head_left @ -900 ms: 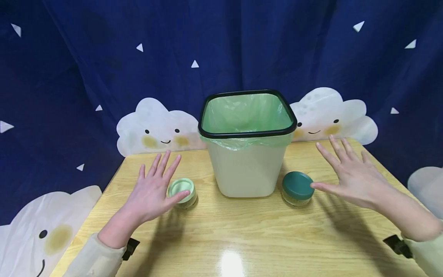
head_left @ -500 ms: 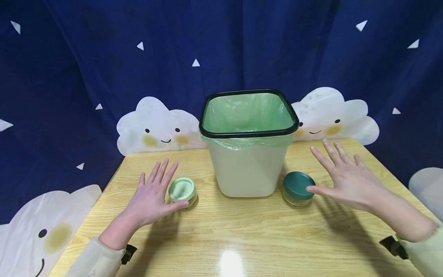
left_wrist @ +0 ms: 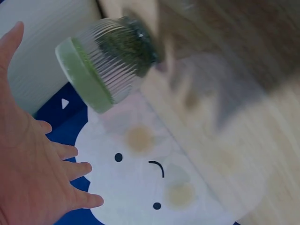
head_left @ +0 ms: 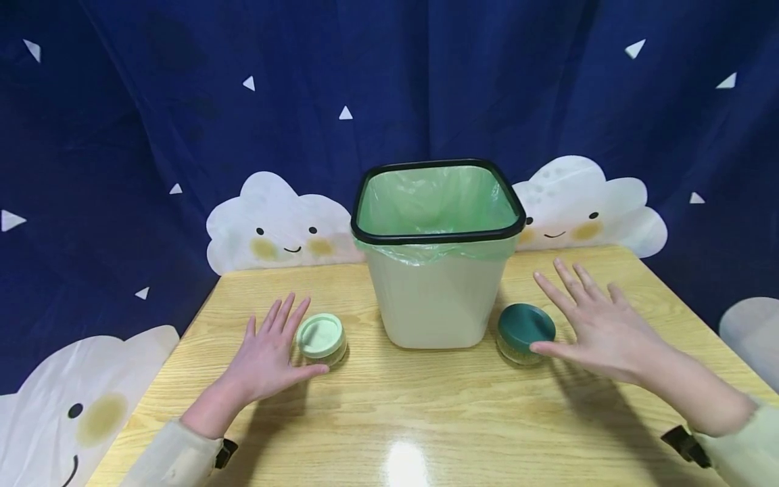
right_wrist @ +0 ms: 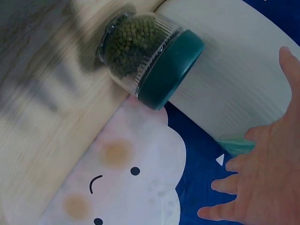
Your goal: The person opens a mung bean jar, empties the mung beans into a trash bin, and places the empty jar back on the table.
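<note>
My left hand (head_left: 268,362) hovers with spread fingers just left of a small clear ribbed jar with a light green lid (head_left: 321,335). In the left wrist view that jar (left_wrist: 105,63) is partly filled with something green, and the hand is apart from it. My right hand (head_left: 608,328), fingers also spread, hangs to the right of a second jar with a dark teal lid (head_left: 525,326); its thumb overlaps the lid's edge in the head view. Small green beans (right_wrist: 133,44) show through the second jar's wall in the right wrist view. Both jars stand upright, and neither hand holds anything.
A white bin (head_left: 435,297) with a black rim and a light green liner (head_left: 435,199) stands between the jars, a little further back. All of it rests on a wooden table (head_left: 365,419). Behind hangs a dark blue curtain (head_left: 389,74) with clouds and triangles.
Both hands have come lower and nearer the tabletop. The right hand has shifted left toward the teal-lidded jar, while the left thumb has slid down off the pale lid. The jars and bin stay put.
</note>
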{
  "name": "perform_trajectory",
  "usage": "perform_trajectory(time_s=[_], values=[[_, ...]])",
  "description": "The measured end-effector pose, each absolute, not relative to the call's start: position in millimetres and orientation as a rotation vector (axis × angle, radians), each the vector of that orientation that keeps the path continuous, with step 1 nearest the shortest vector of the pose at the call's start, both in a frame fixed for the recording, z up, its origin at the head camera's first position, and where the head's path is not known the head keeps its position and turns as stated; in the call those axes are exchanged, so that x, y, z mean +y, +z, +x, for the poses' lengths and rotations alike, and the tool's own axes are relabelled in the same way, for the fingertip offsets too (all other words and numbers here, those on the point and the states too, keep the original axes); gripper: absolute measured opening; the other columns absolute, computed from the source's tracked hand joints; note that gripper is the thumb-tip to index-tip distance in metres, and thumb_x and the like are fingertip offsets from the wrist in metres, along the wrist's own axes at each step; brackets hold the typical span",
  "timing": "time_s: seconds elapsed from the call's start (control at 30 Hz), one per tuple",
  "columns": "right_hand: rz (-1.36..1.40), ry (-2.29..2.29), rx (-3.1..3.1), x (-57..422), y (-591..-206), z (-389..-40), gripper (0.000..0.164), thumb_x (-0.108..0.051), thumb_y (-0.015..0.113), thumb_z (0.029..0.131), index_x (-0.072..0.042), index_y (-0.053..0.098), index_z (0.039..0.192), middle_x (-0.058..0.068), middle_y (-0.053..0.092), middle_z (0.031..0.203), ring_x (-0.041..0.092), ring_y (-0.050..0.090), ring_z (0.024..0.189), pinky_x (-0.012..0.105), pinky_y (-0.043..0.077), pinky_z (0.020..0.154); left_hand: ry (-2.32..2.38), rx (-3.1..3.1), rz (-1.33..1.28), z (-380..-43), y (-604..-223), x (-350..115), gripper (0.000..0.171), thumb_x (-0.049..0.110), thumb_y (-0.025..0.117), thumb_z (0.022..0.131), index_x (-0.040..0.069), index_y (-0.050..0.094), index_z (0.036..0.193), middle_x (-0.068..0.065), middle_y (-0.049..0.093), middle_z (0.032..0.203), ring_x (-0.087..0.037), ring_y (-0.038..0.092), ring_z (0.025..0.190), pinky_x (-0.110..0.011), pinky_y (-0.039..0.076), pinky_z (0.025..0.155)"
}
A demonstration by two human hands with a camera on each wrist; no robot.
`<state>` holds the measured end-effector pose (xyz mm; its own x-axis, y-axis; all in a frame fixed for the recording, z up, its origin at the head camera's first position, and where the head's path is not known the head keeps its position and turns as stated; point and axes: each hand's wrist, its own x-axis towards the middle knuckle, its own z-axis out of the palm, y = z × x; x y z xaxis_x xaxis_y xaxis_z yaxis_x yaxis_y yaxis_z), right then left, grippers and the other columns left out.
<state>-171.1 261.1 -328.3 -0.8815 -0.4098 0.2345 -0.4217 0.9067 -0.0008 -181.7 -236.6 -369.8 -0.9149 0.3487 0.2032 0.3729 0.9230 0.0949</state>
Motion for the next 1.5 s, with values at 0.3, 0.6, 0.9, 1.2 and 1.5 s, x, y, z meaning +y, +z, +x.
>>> perform_trajectory(time_s=[0.3,0.6,0.9,1.2,1.5], values=[[0.654,0.070,-2.839,254.8,-330.1,-166.6,0.101,-0.071,0.060,0.080,-0.018,0.019,0.156,0.018,0.009,0.160,0.045,0.014,0.142,0.076,0.020,0.096,-0.237,-2.936,-0.561,-189.6,-379.8,-243.0,0.118,0.070,0.070,0.071,0.015,0.011,0.157,-0.020,0.014,0.158,-0.043,0.017,0.142,-0.075,0.012,0.101],[0.715,0.099,-2.823,244.3,-335.0,-160.6,0.099,-0.071,0.060,0.080,-0.021,0.020,0.156,0.014,0.007,0.161,0.042,0.013,0.143,0.076,0.019,0.097,-0.348,-2.935,-0.638,-202.5,-385.2,-251.2,0.122,0.063,0.080,0.065,0.013,0.014,0.156,-0.023,0.024,0.155,-0.044,0.026,0.138,-0.076,0.013,0.100],[0.758,0.077,-2.814,235.8,-336.0,-158.5,0.098,-0.073,0.056,0.081,-0.019,0.023,0.156,0.018,0.012,0.160,0.042,0.018,0.142,0.074,0.021,0.098,-0.638,-2.943,-0.697,-213.5,-395.1,-251.7,0.117,0.047,0.087,0.066,0.008,0.019,0.153,-0.020,0.038,0.149,-0.039,0.040,0.132,-0.074,0.010,0.102],[0.787,0.038,-2.833,228.1,-337.5,-156.5,0.097,-0.076,0.049,0.083,-0.020,0.020,0.156,0.014,0.009,0.161,0.039,0.015,0.144,0.073,0.022,0.100,-1.059,-2.974,-0.675,-223.5,-407.2,-251.3,0.112,0.036,0.090,0.067,0.014,0.021,0.152,-0.026,0.050,0.133,-0.043,0.048,0.121,-0.059,0.035,0.102],[0.853,0.030,-2.784,216.8,-339.2,-155.8,0.096,-0.076,0.047,0.084,-0.019,0.022,0.156,0.016,0.015,0.159,0.038,0.022,0.142,0.069,0.024,0.102,-1.302,-2.897,-0.695,-229.7,-414.3,-251.9,0.106,0.021,0.092,0.065,0.000,0.027,0.146,-0.021,0.051,0.132,-0.041,0.048,0.121,-0.059,0.033,0.102]])
